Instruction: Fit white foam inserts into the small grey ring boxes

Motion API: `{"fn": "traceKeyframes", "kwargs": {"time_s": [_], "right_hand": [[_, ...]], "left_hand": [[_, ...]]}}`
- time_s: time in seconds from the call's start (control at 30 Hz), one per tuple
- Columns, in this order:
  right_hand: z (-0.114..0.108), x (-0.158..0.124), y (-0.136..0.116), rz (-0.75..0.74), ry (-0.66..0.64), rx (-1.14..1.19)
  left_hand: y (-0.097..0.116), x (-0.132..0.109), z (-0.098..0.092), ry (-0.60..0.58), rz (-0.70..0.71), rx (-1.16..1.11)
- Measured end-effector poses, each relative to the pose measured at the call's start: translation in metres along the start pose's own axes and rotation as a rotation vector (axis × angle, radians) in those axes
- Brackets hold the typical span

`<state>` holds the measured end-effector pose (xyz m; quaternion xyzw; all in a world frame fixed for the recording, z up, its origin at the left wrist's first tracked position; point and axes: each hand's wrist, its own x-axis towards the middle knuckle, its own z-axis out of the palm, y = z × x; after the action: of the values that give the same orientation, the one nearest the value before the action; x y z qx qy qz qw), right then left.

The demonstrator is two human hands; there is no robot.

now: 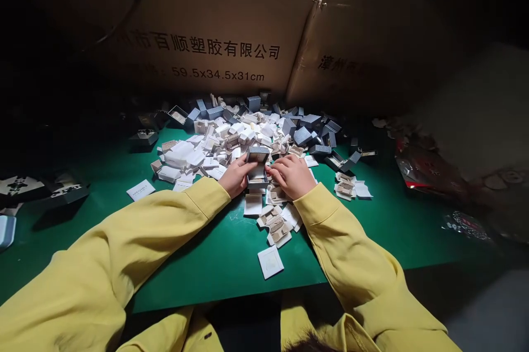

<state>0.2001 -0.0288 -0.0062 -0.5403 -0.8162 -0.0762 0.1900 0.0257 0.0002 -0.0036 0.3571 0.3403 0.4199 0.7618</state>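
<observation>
In the head view a small hinged gift box point(258, 177), dark grey-blue outside and pale inside, stands open with its lid raised. My left hand point(236, 176) is closed round its left side, the thumb reaching into the box. Beside the box's right edge is my right hand point(292, 176), its fingers bent and close together at the rim; whether they pinch something small is hidden. Folded card inserts point(276, 225) lie just below my right hand. Behind both hands spreads a heap of white paper inserts point(248, 134), with more dark boxes point(303, 136) at its right.
Large brown cartons point(206, 21) stand along the back of the green table point(194, 264). A flat white square card point(270, 262) lies near the front edge. Open boxes point(66, 192) sit at the left, and a red plastic package point(430, 167) at the right.
</observation>
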Motion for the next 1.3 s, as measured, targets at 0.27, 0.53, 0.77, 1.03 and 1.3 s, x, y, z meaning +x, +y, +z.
{"fn": "traceKeyframes", "kwargs": {"time_s": [0.27,0.53,0.77,1.03,1.3], "right_hand": [[-0.005,-0.004,0.007,0.098,-0.116,-0.102],[-0.008,0.000,0.004,0.131,0.082,0.058],[-0.003,0.001,-0.001,-0.044,0.160,0.177],[-0.002,0.003,-0.004,-0.176,0.233,0.233],[-0.002,0.002,-0.003,-0.201,0.241,0.261]], "left_hand": [[0.004,-0.001,-0.001,-0.028,-0.087,-0.001],[0.006,0.000,-0.001,-0.040,-0.109,-0.074],[0.008,-0.001,0.000,-0.059,-0.152,-0.170],[0.008,-0.002,-0.001,-0.089,-0.180,-0.152],[0.010,-0.004,-0.002,-0.087,-0.197,-0.141]]}}
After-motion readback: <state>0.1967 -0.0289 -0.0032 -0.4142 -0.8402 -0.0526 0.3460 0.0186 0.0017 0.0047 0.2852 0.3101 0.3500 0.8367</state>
